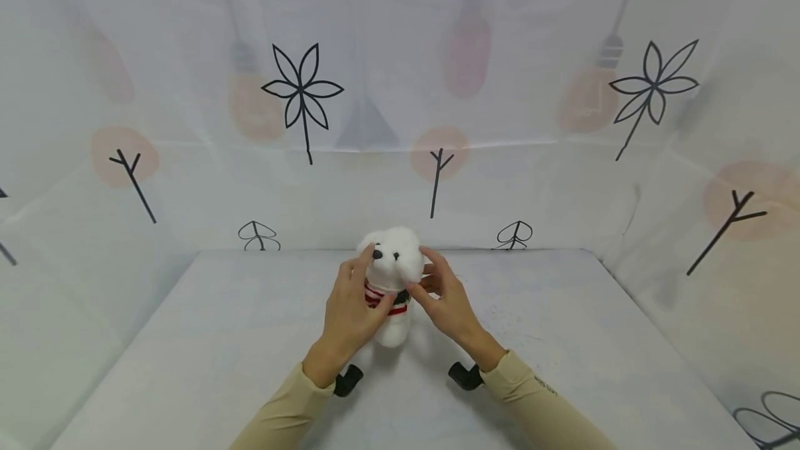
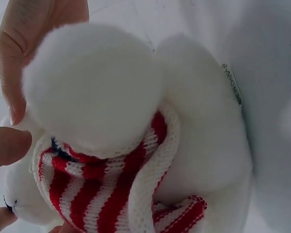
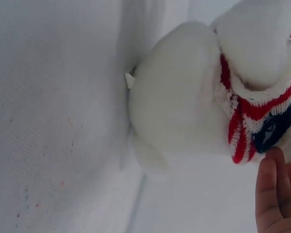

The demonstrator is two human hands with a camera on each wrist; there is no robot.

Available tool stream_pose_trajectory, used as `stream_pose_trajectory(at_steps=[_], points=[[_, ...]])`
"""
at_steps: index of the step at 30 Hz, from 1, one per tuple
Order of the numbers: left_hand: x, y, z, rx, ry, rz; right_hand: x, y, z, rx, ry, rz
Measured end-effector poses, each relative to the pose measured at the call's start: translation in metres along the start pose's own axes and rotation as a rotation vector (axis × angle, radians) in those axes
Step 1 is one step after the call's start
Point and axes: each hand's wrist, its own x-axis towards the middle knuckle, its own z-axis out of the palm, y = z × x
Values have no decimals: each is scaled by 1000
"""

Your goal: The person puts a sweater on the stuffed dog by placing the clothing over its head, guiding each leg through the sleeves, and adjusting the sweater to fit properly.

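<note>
Plush toy (image 1: pixel 400 240): white; black nose (image 1: pixel 378 254), black eyes (image 1: pixel 396 256). Knitted garment (image 2: pixel 104 189): red and white stripes, white edging (image 2: pixel 145 194), dark blue patch (image 3: pixel 276 126). Label (image 2: pixel 232 85): white, dark lettering. Sleeves (image 1: pixel 284 401): beige, the right with small dark lettering. Wrist fittings (image 1: pixel 348 380): black. Table (image 1: pixel 206 353): white. Backdrop cloth (image 1: pixel 387 189) beyond the table's far edge: white, printed with black line-drawn flowers (image 1: pixel 301 90) and twigs (image 1: pixel 437 182), pale orange rounds (image 1: pixel 121 144), greyish shapes (image 1: pixel 367 123).

White plush toy (image 2: pixel 131 111), red-white striped knit (image 2: pixel 94 189); 2 hands (image 2: pixel 31 36) at left.
</note>
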Motion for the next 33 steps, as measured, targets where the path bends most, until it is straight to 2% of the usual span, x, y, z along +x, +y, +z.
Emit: stream_pose_trajectory(at_steps=[5,12,22,29,33], points=[[1,1,-1,-17,25,34,0,0,0,-5,17,-13],[4,1,-3,-44,121,117,0,-1,-1,36,30,-65],[6,4,-6,-67,123,110,-2,-1,-2,43,31,-133],[7,4,-7,-77,130,96,-1,-2,-2,57,26,-126],[8,4,-7,-108,131,90,0,0,0,28,45,-167]])
